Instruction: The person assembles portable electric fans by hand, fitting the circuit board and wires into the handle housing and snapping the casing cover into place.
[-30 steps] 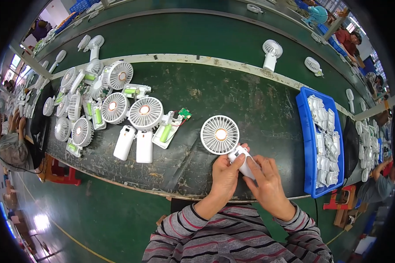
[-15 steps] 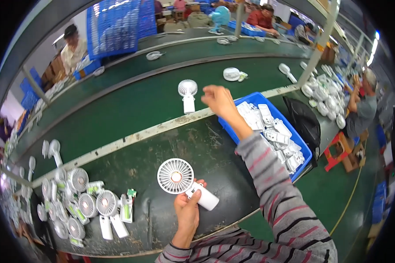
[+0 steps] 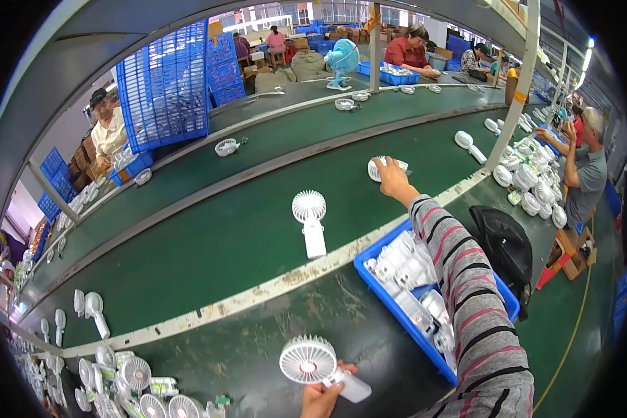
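Observation:
My left hand [image 3: 320, 399] grips a white handheld fan [image 3: 308, 360] by its handle, near the bench's front edge. The fan's round grille faces up, with an orange-red spot at its center. My right hand [image 3: 397, 182] reaches out over the green conveyor belt [image 3: 251, 209]. Its fingers are closed over the edge of another white fan [image 3: 375, 169], which lies on the belt with a green part beside its head. The hand partly hides that fan. Nearer to me on the belt lies a whole white handheld fan [image 3: 310, 219], its handle toward me.
Under my right forearm, a blue bin [image 3: 369, 279] holds white plastic housings. A black bag [image 3: 500, 244] sits beside it. Partly assembled fans [image 3: 136, 376] crowd the bench at left; more are piled [image 3: 529, 181] by the post [image 3: 515, 104] at right. Several people work around the belt.
My right hand has moved away from the nearer belt fan, forward and right onto the farther one. The view has tilted up. My left hand still holds its fan.

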`<state>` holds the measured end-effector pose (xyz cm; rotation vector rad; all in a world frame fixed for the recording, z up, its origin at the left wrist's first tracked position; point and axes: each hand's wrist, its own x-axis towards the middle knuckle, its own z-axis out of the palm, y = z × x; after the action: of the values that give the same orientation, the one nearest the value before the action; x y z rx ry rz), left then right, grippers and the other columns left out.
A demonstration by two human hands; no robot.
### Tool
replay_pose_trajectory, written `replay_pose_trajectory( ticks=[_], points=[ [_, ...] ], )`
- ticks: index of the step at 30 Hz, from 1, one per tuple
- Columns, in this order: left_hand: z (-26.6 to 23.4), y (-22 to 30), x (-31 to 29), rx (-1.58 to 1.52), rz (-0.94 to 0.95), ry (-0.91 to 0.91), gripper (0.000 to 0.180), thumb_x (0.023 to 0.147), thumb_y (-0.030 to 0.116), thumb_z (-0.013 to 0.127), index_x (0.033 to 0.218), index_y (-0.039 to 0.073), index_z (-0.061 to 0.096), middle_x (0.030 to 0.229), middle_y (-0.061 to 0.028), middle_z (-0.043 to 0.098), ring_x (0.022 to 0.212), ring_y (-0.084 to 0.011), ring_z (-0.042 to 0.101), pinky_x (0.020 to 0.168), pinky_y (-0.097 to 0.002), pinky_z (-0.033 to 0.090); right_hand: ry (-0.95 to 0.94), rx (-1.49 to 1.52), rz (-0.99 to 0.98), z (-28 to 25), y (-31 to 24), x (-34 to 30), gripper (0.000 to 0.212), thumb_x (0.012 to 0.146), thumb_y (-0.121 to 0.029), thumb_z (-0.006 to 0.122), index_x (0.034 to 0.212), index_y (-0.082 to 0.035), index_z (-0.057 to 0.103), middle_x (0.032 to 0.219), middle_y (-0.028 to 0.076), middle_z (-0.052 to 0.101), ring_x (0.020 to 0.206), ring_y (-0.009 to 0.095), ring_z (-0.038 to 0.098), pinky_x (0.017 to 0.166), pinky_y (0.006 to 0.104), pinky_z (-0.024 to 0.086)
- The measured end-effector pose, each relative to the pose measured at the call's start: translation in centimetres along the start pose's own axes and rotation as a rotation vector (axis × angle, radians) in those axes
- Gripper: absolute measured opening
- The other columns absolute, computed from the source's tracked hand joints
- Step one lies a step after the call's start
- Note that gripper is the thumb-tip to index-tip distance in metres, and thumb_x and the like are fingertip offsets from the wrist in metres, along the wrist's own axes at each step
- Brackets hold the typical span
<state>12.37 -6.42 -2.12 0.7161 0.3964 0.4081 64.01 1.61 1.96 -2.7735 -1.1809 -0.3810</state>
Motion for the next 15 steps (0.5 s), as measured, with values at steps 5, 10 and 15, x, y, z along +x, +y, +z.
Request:
replay_pose_trajectory(
  ticks=[5, 10, 15],
  points=[
    [2.1, 2.1, 0.6, -0.016, -0.090, 0.089, 0.049, 0.079, 0.002, 0.061, 0.125, -0.004, 0.042, 0.114, -0.0185, 0.057, 0.109, -0.0292, 0.053, 0.097, -0.0415, 0.038, -0.058, -0.187, 0.022, 3.6, 2.4, 5.1, 0.076, 0.070, -0.011, 0.067, 0.136, -0.021, 0.031, 0.134, 0.019, 0.034, 0.127, 0.035, 0.032, 0.100, 0.0552, 0.031],
    [2.3, 2.3, 1.0, -0.037, -0.088, 0.113, 0.050, 0.078, 0.003, 0.062, 0.124, -0.003, 0.044, 0.113, -0.0186, 0.057, 0.108, -0.0294, 0.054, 0.098, -0.0425, 0.037, -0.057, -0.330, 0.008, 4.2, 3.2, 6.9, 0.080, 0.067, -0.017, 0.071, 0.136, -0.020, 0.030, 0.120, 0.017, 0.043, 0.112, 0.036, 0.044, 0.092, 0.0552, 0.036],
    [2.6, 1.6, 1.2, -0.028, -0.091, 0.103, 0.050, 0.079, 0.003, 0.061, 0.125, -0.003, 0.043, 0.114, -0.0187, 0.057, 0.109, -0.0300, 0.053, 0.099, -0.0431, 0.037, -0.161, -0.119, 0.077, 1.8, 2.2, 4.7, 0.061, 0.065, -0.024, 0.070, 0.119, -0.013, 0.045, 0.109, 0.020, 0.055, 0.105, 0.038, 0.053, 0.086, 0.0490, 0.041]
  ],
)
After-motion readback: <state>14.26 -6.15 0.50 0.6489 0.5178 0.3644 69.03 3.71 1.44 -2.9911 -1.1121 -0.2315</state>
